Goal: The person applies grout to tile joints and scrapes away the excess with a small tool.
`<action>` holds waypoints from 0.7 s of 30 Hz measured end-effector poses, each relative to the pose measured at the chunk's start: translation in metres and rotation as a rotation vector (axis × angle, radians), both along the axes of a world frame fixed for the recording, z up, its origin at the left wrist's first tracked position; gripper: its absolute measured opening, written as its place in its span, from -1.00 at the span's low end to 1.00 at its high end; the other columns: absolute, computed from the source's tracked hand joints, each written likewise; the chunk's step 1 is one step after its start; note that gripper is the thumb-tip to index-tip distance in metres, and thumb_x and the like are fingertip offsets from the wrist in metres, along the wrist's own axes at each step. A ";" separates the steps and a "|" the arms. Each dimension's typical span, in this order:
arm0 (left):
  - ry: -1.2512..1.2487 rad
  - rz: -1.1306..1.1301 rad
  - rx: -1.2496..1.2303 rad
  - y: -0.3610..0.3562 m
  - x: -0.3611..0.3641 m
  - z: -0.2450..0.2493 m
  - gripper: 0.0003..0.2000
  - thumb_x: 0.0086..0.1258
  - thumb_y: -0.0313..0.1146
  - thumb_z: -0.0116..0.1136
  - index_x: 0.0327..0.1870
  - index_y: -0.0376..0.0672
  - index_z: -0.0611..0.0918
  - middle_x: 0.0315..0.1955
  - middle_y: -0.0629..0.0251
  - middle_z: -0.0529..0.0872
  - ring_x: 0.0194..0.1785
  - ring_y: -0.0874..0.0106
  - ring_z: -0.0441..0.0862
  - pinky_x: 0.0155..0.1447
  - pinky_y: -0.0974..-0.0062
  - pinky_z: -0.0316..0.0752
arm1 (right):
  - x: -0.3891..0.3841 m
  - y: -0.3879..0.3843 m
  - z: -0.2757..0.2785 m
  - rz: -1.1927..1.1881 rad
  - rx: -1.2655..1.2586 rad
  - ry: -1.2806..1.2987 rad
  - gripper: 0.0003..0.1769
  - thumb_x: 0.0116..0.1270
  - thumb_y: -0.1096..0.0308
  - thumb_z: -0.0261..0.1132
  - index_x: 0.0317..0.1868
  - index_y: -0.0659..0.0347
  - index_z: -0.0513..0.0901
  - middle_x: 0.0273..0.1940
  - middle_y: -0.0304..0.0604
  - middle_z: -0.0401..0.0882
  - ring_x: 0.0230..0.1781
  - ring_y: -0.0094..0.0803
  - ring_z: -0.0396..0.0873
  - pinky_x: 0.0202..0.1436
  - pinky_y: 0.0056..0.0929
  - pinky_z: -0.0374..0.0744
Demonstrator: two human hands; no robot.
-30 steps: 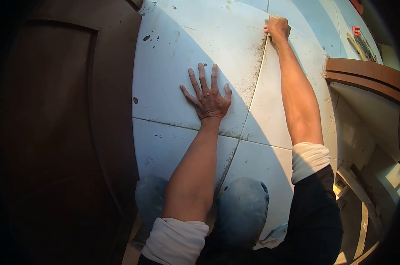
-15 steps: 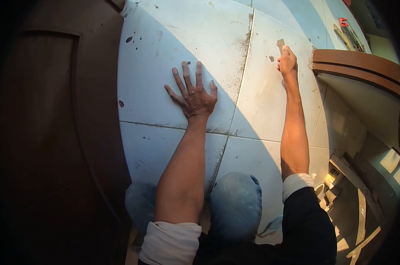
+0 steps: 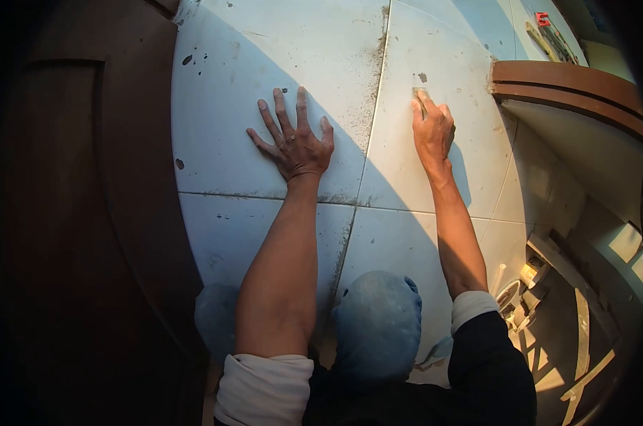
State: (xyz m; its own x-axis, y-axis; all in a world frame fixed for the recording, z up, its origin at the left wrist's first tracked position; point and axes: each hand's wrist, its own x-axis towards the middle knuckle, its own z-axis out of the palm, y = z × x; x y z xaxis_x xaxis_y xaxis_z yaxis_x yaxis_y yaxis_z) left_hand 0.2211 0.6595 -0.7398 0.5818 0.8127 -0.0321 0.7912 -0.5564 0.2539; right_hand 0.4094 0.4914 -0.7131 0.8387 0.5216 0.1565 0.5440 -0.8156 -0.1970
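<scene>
My left hand (image 3: 300, 151) lies flat with fingers spread on a pale, speckled floor tile (image 3: 257, 64), in the shade. In sunlight to its right, my right hand (image 3: 433, 131) is closed around a small putty knife (image 3: 417, 92). Its short, flat blade pokes out past my fingertips, close to the tile; most of the handle is hidden in my grip. A dark splotch (image 3: 422, 77) marks the tile just beyond the blade. Dirty grout lines run between the tiles, and my jeans-clad knee (image 3: 378, 319) rests below.
A brown panelled door (image 3: 66, 177) borders the left. At right, a brown curved edge (image 3: 563, 89) juts over the tiles. Several tools, one with a red end (image 3: 542, 19), lie at the upper right. Wood strips (image 3: 583, 334) and clutter sit at lower right.
My right hand has come nearer and to the left with the putty knife, which now sits below the dark splotch. My left hand stays flat on the tile; the whole view has shifted slightly.
</scene>
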 end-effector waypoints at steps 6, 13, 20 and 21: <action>-0.013 0.009 0.006 0.000 0.000 -0.002 -0.22 0.29 0.05 0.19 0.61 0.38 0.27 0.62 0.29 0.10 0.72 0.06 -0.14 0.56 -0.50 -0.24 | 0.007 0.005 0.018 0.034 -0.105 0.089 -0.72 0.42 0.19 0.39 0.08 0.03 0.79 -0.34 0.18 0.69 -0.31 0.08 0.72 -0.23 -0.06 0.71; 0.017 -0.004 -0.013 0.002 0.000 0.001 -0.23 0.30 0.06 0.18 0.61 0.40 0.26 0.63 0.30 0.09 0.72 0.06 -0.15 0.56 -0.51 -0.24 | 0.045 0.023 0.026 0.052 -0.156 0.068 -0.71 0.45 0.20 0.32 0.09 0.03 0.79 -0.22 0.10 0.78 -0.18 0.07 0.74 -0.04 -0.02 0.72; 0.013 -0.012 -0.030 -0.001 -0.002 0.000 -0.23 0.31 0.05 0.17 0.62 0.40 0.26 0.64 0.30 0.06 0.72 0.06 -0.15 0.57 -0.50 -0.29 | 0.031 0.012 0.026 0.017 -0.198 0.128 -0.73 0.44 0.20 0.33 0.05 0.06 0.80 -0.21 0.11 0.78 -0.16 0.09 0.75 -0.07 -0.01 0.73; 0.014 -0.009 -0.036 -0.001 -0.001 0.000 -0.23 0.31 0.06 0.17 0.62 0.40 0.25 0.64 0.31 0.05 0.72 0.06 -0.16 0.57 -0.49 -0.30 | 0.047 0.025 0.029 0.038 -0.202 0.128 -0.73 0.43 0.21 0.35 0.05 0.06 0.80 -0.22 0.12 0.78 -0.16 0.09 0.76 -0.07 -0.01 0.73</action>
